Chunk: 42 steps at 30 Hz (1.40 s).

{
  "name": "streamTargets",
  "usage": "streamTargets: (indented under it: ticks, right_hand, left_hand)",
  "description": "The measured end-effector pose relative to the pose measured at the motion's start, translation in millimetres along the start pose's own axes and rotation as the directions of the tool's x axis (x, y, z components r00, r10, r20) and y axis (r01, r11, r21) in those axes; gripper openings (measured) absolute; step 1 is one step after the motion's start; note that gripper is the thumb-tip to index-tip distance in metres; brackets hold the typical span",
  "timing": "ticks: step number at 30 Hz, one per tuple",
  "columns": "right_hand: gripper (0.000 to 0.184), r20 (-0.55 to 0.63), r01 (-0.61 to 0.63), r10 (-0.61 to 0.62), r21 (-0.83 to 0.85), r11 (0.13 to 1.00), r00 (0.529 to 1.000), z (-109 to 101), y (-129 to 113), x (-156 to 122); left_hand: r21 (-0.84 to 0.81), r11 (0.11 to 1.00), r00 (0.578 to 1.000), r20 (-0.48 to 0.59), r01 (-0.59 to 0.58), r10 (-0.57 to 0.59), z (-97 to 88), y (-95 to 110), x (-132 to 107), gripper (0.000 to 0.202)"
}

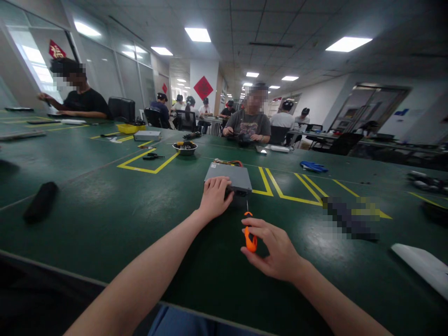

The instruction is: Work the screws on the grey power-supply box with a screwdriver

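A grey metal computer power supply (236, 176) lies on the green table in front of me, with a bundle of coloured cables (229, 163) at its far side. My left hand (216, 198) grips its left near corner, fingers over the top face and thumb against the near side. Between the thumb and fingers of my right hand (271, 245) is an orange and black screwdriver (250, 239). Its thin shaft points away from me, up to the near right edge of the power supply. Whether the tip touches a screw is too small to tell.
Beyond stand a metal bowl (185, 148) with tools, a second grey box (147, 136) and a yellow tray (130, 128). Blue gloves (313, 166) lie at right, a black object (41, 202) at left, a white object (422, 263) at near right. People sit across the table.
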State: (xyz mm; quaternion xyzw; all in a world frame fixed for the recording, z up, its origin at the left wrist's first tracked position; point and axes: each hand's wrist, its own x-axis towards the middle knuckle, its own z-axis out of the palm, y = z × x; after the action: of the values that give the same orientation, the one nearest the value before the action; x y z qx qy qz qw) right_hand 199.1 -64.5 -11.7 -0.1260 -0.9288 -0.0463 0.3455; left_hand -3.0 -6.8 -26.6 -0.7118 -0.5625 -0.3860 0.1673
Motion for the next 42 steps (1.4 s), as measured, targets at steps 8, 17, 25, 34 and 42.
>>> streamTargets:
  ticks: [8,17,25,34,42]
  right_hand:
    - [0.035,0.133,-0.018,0.01,0.06,0.998,0.991,6,-4,5]
    - [0.034,0.145,-0.058,0.049,0.058,0.997,0.988,9,-1,5]
    - [0.032,0.276,-0.009,0.02,-0.041,0.999,0.961,10,-5,9]
    - [0.041,0.223,-0.193,0.155,0.165,0.967,0.963,11,-3,6]
    - [0.028,0.137,-0.043,0.037,0.043,0.998,0.99,14,-6,11]
  left_hand:
    - [-0.006,1.0,1.0,-0.005,-0.004,0.004,0.9,-1,0,0.025]
    - [-0.012,1.0,1.0,-0.008,-0.011,0.011,-0.1,-1,0,0.026]
    - [0.007,1.0,1.0,-0.024,-0.009,0.009,0.9,0,0,0.025]
    - [0.042,0.993,0.994,-0.003,-0.106,0.107,-2.7,2,-1,0.03]
    - [0.012,0.967,0.966,0.058,-0.254,0.253,-5.0,6,-2,0.028]
